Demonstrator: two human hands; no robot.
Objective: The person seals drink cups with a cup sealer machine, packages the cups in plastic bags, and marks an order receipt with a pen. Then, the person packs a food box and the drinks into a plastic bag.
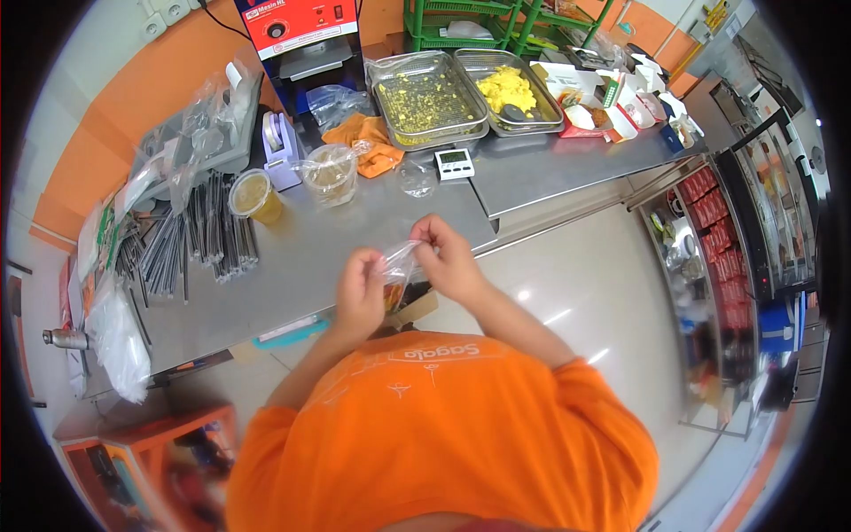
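Between my two hands, in front of my chest, is a clear plastic bag [403, 263] with something orange-brown low inside it. My left hand [361, 288] pinches one side of its top, and my right hand [443, 262] pinches the other side. Both hands are just past the steel table's front edge. Beyond them on the table stand a clear cup in a plastic bag [331, 180], a lidded cup of yellowish liquid [255, 197], a round clear lid [417, 178] and a white digital timer [454, 164].
Straws [213, 226] and plastic bags lie at the left of the steel table [292, 266]. Along the back are a tape dispenser [281, 151], an orange cloth [365, 142], a red-and-black machine [306, 44], two metal trays [429, 135] and opened boxes [596, 111]. A shelf rack [709, 239] stands right.
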